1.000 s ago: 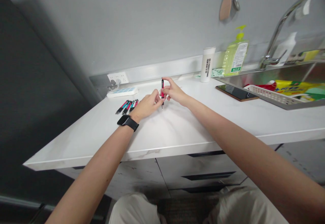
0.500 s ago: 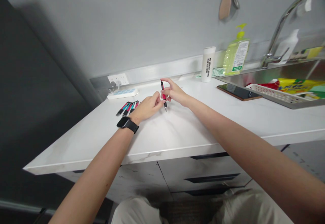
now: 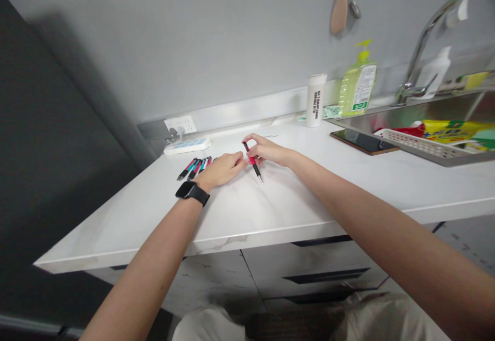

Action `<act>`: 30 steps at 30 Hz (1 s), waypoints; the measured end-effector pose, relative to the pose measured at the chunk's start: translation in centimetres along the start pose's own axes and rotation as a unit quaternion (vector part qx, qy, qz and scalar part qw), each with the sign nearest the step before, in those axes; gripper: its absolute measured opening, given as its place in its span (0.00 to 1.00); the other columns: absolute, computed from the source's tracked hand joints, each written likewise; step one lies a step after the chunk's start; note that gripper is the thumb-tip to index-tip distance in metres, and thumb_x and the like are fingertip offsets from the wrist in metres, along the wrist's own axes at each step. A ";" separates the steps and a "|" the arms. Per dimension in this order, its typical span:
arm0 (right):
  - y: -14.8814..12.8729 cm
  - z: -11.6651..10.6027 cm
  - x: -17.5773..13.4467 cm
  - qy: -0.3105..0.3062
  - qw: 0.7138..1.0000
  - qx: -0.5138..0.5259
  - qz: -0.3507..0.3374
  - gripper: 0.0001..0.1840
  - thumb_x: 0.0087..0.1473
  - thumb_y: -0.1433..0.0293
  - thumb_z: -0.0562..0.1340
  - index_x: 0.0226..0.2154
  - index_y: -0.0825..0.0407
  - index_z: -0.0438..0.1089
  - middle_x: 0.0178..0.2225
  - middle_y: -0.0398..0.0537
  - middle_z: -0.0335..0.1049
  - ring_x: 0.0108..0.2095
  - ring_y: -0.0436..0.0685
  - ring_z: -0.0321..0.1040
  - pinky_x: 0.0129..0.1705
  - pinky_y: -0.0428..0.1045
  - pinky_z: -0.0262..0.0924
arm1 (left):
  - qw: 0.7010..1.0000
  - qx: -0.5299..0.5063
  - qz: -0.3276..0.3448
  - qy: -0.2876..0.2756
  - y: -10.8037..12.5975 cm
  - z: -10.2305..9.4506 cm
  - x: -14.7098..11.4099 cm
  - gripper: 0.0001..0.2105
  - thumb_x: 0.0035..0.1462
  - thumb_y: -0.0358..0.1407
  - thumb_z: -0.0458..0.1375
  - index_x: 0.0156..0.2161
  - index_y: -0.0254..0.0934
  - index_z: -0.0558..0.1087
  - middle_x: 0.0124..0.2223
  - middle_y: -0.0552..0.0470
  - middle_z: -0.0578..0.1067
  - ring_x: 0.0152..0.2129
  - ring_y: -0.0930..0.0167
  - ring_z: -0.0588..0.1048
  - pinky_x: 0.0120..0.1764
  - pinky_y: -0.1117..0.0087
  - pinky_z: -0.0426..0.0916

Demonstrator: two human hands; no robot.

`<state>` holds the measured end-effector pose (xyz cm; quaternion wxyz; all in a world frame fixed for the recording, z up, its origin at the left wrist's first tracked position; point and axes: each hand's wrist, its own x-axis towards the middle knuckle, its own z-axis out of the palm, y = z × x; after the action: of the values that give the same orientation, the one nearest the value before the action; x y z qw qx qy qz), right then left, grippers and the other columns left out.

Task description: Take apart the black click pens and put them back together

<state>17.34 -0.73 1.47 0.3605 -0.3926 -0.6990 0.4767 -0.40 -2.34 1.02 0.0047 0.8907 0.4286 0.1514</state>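
My right hand [image 3: 266,151] grips a red and black ballpoint pen [image 3: 253,161] between thumb and fingers. The pen slants, its silver tip pointing down toward me and to the right, just above or on the counter. Close against the right fingertips is my left hand [image 3: 226,167], palm down near the white counter [image 3: 228,212], its fingers bent together; anything inside them is hidden. A black smartwatch [image 3: 192,192] sits on the left wrist. Several pens [image 3: 193,166] in red, teal, white and black lie in a row left of that hand, partly covered by it.
A white power strip [image 3: 188,145] lies by the wall socket [image 3: 180,124]. Toward the right stand a white cylinder container [image 3: 316,101] and a green pump bottle [image 3: 358,85]. A phone [image 3: 363,141] lies near the sink [image 3: 356,120], which holds a white perforated basket [image 3: 421,144].
The pen has tilted from nearly upright to a slant, its tip shifting right and toward me. My right hand has lowered slightly, and the left thumb has come away from the pen.
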 end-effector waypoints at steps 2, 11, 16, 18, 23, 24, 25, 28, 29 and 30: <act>-0.1 -0.1 0.1 0.017 1.000 0.015 -0.014 0.23 0.42 0.80 0.57 0.43 0.48 0.58 0.15 0.34 0.62 0.17 0.49 0.60 0.19 0.41 0.54 | 1.000 0.001 0.001 -0.003 0.0 0.0 0.0 0.17 0.63 0.46 0.41 0.31 0.39 0.65 0.29 0.50 0.71 0.27 0.67 0.70 0.33 0.68 0.59; 0.1 -0.4 0.3 0.025 1.000 0.008 0.002 0.26 0.42 0.80 0.56 0.46 0.47 0.61 0.14 0.34 0.62 0.15 0.48 0.57 0.18 0.41 0.51 | 1.000 -0.013 -0.012 -0.016 -0.2 0.2 0.0 0.19 0.62 0.48 0.41 0.30 0.40 0.64 0.27 0.52 0.70 0.25 0.68 0.69 0.31 0.69 0.58; 0.1 -0.1 0.2 0.040 0.999 0.005 0.017 0.20 0.44 0.81 0.54 0.41 0.49 0.64 0.16 0.35 0.59 0.15 0.46 0.52 0.17 0.41 0.50 | 0.999 -0.017 -0.010 -0.026 -0.1 0.2 -0.1 0.19 0.62 0.49 0.41 0.29 0.40 0.63 0.25 0.52 0.68 0.24 0.68 0.68 0.29 0.69 0.56; 0.3 -0.1 0.3 0.051 0.998 -0.002 0.022 0.17 0.45 0.81 0.54 0.38 0.50 0.65 0.16 0.35 0.59 0.14 0.46 0.52 0.17 0.41 0.50 | 0.999 -0.017 -0.011 -0.030 -0.1 0.2 0.0 0.19 0.62 0.49 0.41 0.28 0.40 0.63 0.24 0.53 0.68 0.22 0.69 0.67 0.28 0.69 0.55; 0.8 -0.3 0.6 0.045 0.996 -0.054 0.050 0.16 0.46 0.80 0.54 0.38 0.51 0.64 0.16 0.36 0.59 0.14 0.46 0.53 0.17 0.42 0.48 | 0.999 -0.036 -0.026 -0.027 -0.4 0.4 0.0 0.18 0.61 0.49 0.44 0.27 0.39 0.64 0.23 0.53 0.68 0.22 0.69 0.67 0.27 0.69 0.55; 0.8 -0.4 0.6 0.042 0.995 -0.078 0.055 0.15 0.47 0.80 0.54 0.38 0.51 0.64 0.16 0.36 0.59 0.13 0.47 0.53 0.17 0.42 0.47 | 0.999 -0.040 -0.027 -0.026 -0.5 0.5 -0.1 0.18 0.61 0.49 0.44 0.27 0.39 0.64 0.23 0.53 0.68 0.22 0.69 0.67 0.27 0.69 0.55; 0.9 -0.4 0.6 0.040 0.992 -0.107 0.058 0.15 0.47 0.79 0.54 0.39 0.52 0.65 0.15 0.36 0.58 0.13 0.47 0.53 0.17 0.43 0.47 | 0.998 -0.042 -0.027 -0.025 -0.5 0.5 -0.1 0.18 0.61 0.49 0.45 0.27 0.40 0.64 0.23 0.53 0.67 0.21 0.69 0.67 0.27 0.69 0.54; 1.3 -0.7 0.7 0.023 0.975 -0.214 0.049 0.14 0.48 0.77 0.55 0.39 0.53 0.67 0.14 0.37 0.59 0.15 0.49 0.56 0.20 0.44 0.50 | 0.998 -0.048 -0.029 -0.025 -0.6 0.5 -0.2 0.18 0.61 0.49 0.46 0.26 0.40 0.64 0.22 0.53 0.68 0.21 0.69 0.67 0.27 0.69 0.55; 1.5 -0.8 0.8 0.019 0.966 -0.253 0.042 0.14 0.48 0.76 0.55 0.39 0.53 0.68 0.16 0.38 0.61 0.16 0.48 0.58 0.22 0.44 0.52 | 0.998 -0.048 -0.029 -0.026 -0.6 0.5 -0.2 0.18 0.61 0.49 0.45 0.26 0.40 0.64 0.22 0.53 0.68 0.21 0.69 0.67 0.27 0.69 0.55; 1.7 -1.0 0.9 0.019 0.956 -0.290 0.030 0.12 0.48 0.76 0.56 0.37 0.53 0.69 0.18 0.40 0.64 0.19 0.48 0.60 0.24 0.44 0.54 | 0.998 -0.047 -0.029 -0.028 -0.5 0.5 -0.2 0.18 0.61 0.48 0.45 0.26 0.40 0.64 0.22 0.53 0.68 0.21 0.69 0.67 0.27 0.69 0.55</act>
<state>18.17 0.81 0.25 0.2299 -0.5097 -0.7883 0.2566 -0.81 -2.12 0.40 0.0630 0.8804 0.4467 0.1465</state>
